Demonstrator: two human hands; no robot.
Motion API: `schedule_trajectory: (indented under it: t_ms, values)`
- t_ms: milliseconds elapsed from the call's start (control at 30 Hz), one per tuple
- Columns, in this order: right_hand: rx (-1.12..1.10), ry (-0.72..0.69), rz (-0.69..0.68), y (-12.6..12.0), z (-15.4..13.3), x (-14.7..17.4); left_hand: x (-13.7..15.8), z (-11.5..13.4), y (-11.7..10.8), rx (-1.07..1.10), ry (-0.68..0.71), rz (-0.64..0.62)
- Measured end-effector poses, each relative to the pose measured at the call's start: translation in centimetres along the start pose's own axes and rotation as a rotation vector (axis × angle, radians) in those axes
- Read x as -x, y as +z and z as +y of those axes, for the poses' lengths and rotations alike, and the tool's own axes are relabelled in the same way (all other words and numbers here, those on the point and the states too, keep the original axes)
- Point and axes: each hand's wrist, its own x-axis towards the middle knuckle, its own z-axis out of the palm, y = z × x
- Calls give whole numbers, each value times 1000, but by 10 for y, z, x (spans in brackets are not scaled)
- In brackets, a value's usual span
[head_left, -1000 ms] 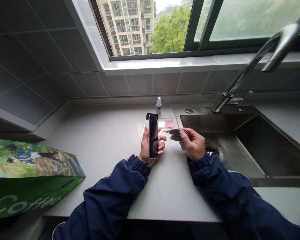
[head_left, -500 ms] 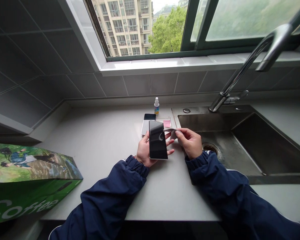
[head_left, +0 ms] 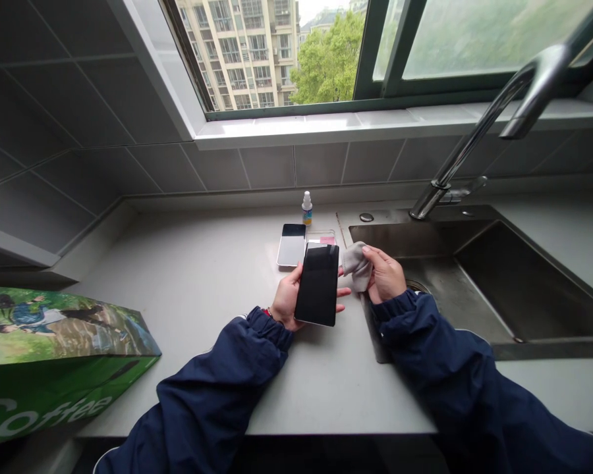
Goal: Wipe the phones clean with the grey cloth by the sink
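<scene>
A dark-screened smartphone [head_left: 317, 286] rests in my left hand [head_left: 287, 296], screen up, with the thumb at its left edge and the fingertips showing past its right edge. My right hand [head_left: 386, 275] pinches a grey cloth [head_left: 356, 263] just right of the phone, apart from the screen. Beyond the phone, a white case-like item with a dark top band [head_left: 292, 247] lies on the counter. Beside it is a clear case [head_left: 326, 235] with a pink piece [head_left: 327, 241], partly hidden behind the phone. A small white-capped spray bottle [head_left: 307, 209] stands upright behind them.
The pale countertop [head_left: 217, 276] runs to a tiled wall. A steel sink [head_left: 425, 240] with a chrome faucet [head_left: 474, 141] is on the right. A green "Coffee" bag [head_left: 64, 368] stands at the left edge. A window [head_left: 277, 59] is above the wall.
The cloth has come off the phone's screen and moved right with my right hand, now hanging more spread out. My left hand has tilted the phone slightly and shifted it a little right.
</scene>
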Motion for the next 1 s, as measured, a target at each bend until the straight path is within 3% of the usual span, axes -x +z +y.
schedule_trajectory:
  t_ms: [233,433,633,767,1000]
  values:
    - [100,-101,-25,5,-11,12,-2,-4,-2,-25,0,-11]
    - [160,-172,75,1,-14,6,-3,-4,-4,-23,5,-49]
    - [421,-279,-309,3,-14,18,-1,-2,0,-14,-14,-12]
    - [544,-361,-351,2,-14,21,-2,-1,2,-17,-10,23]
    - [524,-215,-449,1,-14,21,-3,-3,-1,-15,-20,31]
